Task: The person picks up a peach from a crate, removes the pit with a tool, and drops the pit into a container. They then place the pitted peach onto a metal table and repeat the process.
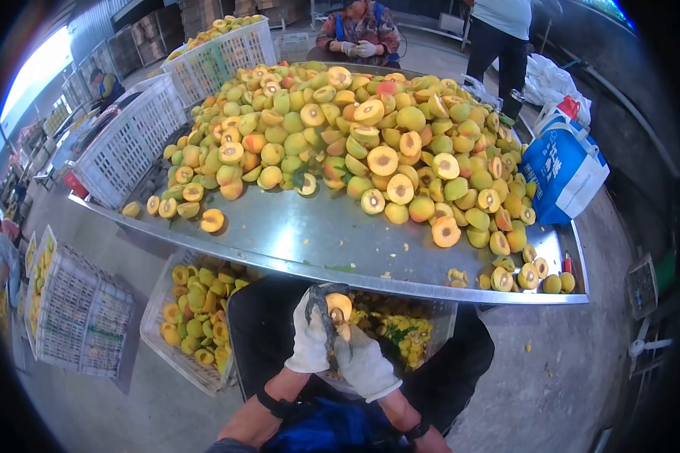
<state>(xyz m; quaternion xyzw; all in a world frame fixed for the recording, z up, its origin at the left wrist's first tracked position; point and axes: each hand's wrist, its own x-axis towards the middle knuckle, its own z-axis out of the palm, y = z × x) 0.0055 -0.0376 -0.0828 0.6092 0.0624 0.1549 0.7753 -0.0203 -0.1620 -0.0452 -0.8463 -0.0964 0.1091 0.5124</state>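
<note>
My left hand (pixel 310 333), in a white glove with dark, dirty fingers, is closed around a peach half (pixel 339 305) with its orange cut face up. Just below it, the fingers of my right hand (pixel 367 368) are closed and pressed against the lower edge of the fruit. Whatever the right fingers grip, if anything, is too small and hidden to make out. Both hands are over my lap, in front of the metal table (pixel 295 234). A large heap of halved peaches (pixel 317 136) covers much of the tabletop, some showing brown pits or hollows.
Under the table's edge stand a crate (pixel 153 321) of peach halves and a container with yellow scraps (pixel 404 336). White crates (pixel 128 140) stand at the left, a blue bag (pixel 555 170) at the right. A gloved person (pixel 363 34) sits opposite; another person (pixel 501 38) stands behind.
</note>
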